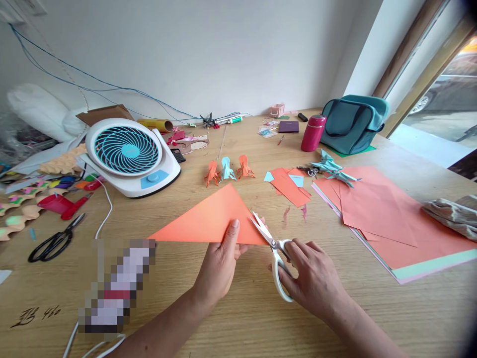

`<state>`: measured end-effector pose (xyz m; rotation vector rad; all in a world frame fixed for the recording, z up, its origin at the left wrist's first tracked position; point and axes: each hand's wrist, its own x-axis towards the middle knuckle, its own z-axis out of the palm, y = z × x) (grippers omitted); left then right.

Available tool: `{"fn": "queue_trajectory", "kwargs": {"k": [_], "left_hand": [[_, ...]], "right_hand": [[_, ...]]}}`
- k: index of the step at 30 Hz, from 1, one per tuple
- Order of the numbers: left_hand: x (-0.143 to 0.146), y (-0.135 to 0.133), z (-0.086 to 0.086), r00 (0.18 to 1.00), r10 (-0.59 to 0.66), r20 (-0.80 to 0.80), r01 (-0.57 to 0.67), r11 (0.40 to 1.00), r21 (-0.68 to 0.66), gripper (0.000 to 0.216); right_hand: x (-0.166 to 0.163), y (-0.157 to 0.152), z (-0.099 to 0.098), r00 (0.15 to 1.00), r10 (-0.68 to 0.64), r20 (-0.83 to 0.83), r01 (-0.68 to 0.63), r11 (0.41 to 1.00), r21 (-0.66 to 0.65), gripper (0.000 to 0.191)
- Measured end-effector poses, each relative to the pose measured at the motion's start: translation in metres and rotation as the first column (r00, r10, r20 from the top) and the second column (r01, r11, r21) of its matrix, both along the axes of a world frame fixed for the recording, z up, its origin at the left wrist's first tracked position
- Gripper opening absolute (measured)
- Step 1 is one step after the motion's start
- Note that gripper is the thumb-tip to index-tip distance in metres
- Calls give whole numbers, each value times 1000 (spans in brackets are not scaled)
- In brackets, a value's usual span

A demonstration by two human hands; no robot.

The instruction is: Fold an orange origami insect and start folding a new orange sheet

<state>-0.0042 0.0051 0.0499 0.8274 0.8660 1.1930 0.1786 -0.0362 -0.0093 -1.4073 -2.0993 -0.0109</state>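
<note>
An orange sheet of paper (208,216), folded into a triangle, is pinched in my left hand (219,263), thumb on top and fingers beneath. My right hand (311,273) grips the white-handled scissors (275,248). Their blades are parted and lie at the right edge of the triangle, near its lower right corner. Whether they have cut into the paper I cannot tell. Beyond the triangle stand three folded paper figures, an orange one (211,174), a light blue one (227,170) and another orange one (245,167).
At left are a white fan (130,154) and black scissors (55,243). Orange paper scraps (288,186), stacked coloured sheets (391,219) and blue folded paper pieces (333,168) lie at right. Behind them stand a pink bottle (313,133) and a teal bag (352,127). A pixelated object (119,288) lies front left.
</note>
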Motion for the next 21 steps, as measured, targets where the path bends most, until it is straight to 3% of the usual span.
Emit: {"fn": "queue_trajectory", "kwargs": {"k": [12, 21], "left_hand": [[1, -5, 4, 991, -41, 130, 46, 998, -33, 53], [1, -1, -7, 994, 39, -106, -36, 999, 22, 38]], "right_hand": [[1, -1, -3, 993, -87, 76, 80, 993, 81, 20], [0, -2, -2, 997, -67, 47, 63, 995, 73, 21]]}}
